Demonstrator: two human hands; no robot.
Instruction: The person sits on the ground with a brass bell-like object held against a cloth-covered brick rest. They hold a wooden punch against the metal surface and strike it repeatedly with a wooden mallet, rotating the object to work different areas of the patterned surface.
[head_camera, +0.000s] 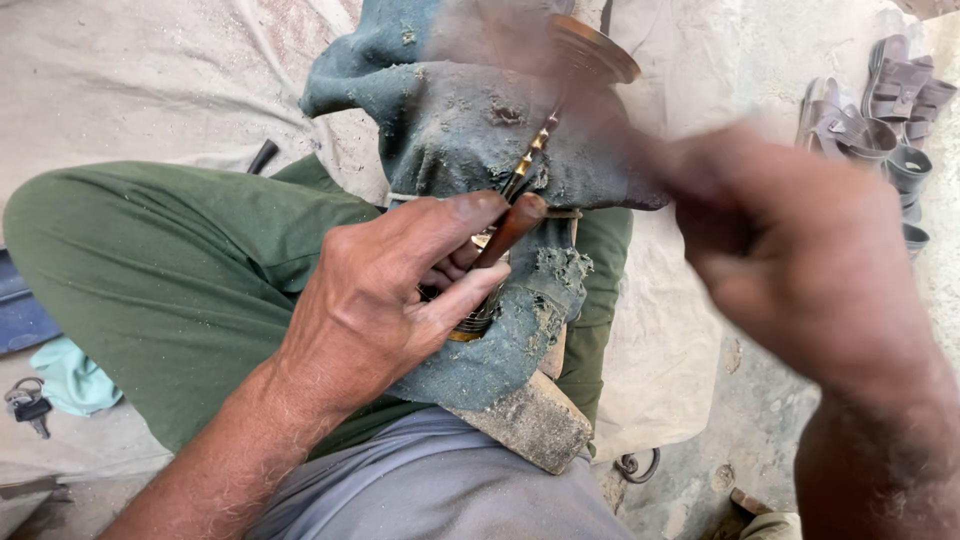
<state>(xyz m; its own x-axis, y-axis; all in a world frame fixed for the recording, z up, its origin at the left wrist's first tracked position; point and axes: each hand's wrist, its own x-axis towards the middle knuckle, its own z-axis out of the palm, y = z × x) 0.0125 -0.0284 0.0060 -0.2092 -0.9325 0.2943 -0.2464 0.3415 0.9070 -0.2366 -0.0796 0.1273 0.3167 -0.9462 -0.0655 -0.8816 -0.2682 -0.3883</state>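
Centrally, the left hand (385, 290) is closed around a brown-handled tool (510, 228), its long axis slanting up-right toward the frame's top over the dusty cloth (470, 130). The blurred right hand (790, 250), nearby at right, seems loosely curled; grip unclear.

Left hand (385, 300): palm turned inward, fingers curled closed in a grip, thumb extended along the top, forearm entering from lower left. Right hand (800, 250): motion-blurred, raised at right, fingers bunched toward the left; closure indeterminate
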